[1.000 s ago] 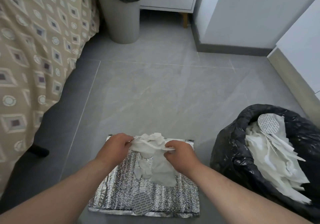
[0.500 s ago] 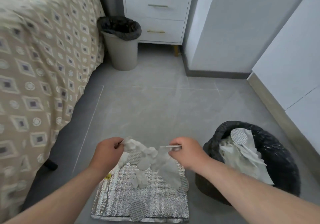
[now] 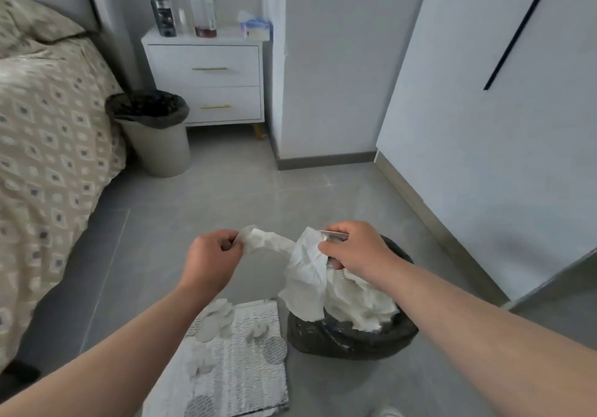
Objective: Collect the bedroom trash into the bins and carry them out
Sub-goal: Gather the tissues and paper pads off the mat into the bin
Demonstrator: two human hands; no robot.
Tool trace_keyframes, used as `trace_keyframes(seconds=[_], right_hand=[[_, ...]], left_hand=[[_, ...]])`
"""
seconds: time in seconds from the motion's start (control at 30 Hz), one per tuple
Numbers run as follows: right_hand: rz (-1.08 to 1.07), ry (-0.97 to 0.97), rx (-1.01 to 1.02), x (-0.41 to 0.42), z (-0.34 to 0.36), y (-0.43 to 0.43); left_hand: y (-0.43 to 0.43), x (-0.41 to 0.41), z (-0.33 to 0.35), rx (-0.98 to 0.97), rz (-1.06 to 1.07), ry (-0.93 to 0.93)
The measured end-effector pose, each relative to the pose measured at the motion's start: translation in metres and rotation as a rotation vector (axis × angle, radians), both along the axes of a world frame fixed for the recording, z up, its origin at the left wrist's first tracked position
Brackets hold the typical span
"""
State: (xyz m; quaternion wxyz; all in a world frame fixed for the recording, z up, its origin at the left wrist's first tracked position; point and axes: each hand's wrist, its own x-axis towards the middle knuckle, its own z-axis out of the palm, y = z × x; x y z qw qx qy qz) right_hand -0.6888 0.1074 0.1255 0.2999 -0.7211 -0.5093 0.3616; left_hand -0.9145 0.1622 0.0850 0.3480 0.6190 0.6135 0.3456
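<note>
A crumpled white tissue [image 3: 306, 276] is being held up above the floor [image 3: 226, 197] by both hands. One end of it is being pinched between the thumb and curled fingers of the left hand [image 3: 214, 255], while the other end is being gripped by the right hand [image 3: 352, 250], whose fingers are being kept curled round the paper together with a thin flat piece that cannot be made out. The loose bulk of the tissue is being left to hang from the right hand, over the near rim of a black-lined bin [image 3: 339, 339] that is being filled with more crumpled white paper [image 3: 365, 306]. Just to the left of this bin, a silvery foil sheet [image 3: 245, 374] is being lain on by several round pads [image 3: 210, 329] and small white scraps, directly below the left forearm. Well beyond the hands, a second bin [image 3: 161, 151], also lined in black, is being flanked by the patterned bed [image 3: 48, 125] on one side and a white nightstand [image 3: 206, 74] on the other. On the nightstand, several bottles [image 3: 161, 6] and a tissue box [image 3: 255, 27] are being kept.
</note>
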Motion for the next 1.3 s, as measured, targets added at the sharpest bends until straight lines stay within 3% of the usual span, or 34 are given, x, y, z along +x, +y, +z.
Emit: trace_keyframes(seconds=[0.33, 0.63, 0.87, 1.13, 1.3], right_hand=[[-0.275, 0.126, 0.022, 0.115, -0.021, -0.029], [-0.385, 0.177, -0.012, 0.16, -0.045, -0.047], [-0.395, 0.182, -0.024, 0.168, -0.051, -0.05], [-0.398, 0.151, -0.074, 0.157, -0.054, -0.045], [-0.283, 0.01, -0.157, 0.139, -0.08, -0.028]], left_hand=[[-0.003, 0.134, -0.037, -0.096, -0.164, -0.069], [0.0, 0.197, -0.092, -0.315, -0.109, 0.067], [-0.011, 0.206, -0.093, -0.407, -0.128, 0.117], [-0.013, 0.16, -0.067, -0.077, -0.255, 0.32], [-0.015, 0.132, -0.083, -0.258, -0.485, 0.421]])
